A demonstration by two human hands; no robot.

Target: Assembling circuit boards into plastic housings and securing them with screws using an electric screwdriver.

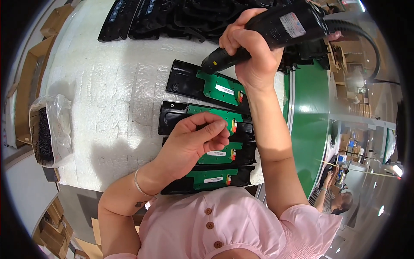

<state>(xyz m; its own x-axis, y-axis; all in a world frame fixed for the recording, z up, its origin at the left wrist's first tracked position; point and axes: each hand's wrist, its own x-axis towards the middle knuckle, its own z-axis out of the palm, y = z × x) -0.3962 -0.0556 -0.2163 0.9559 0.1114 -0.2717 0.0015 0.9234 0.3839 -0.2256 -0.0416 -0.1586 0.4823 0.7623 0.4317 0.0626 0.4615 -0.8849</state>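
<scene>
Right hand (254,48) is gripping the driver (274,31) tight, and its nose is sitting right at the left end of the top board (222,88); can't tell if it's touching. It's looking slanted, so I'm worrying about a slip gouging that board. Left hand (189,140) is hovering on the top board's near side, thumb and fingers closing together, can't tell around what. Anything tiny in there is risking a drop if that pinch is loosening.
</scene>
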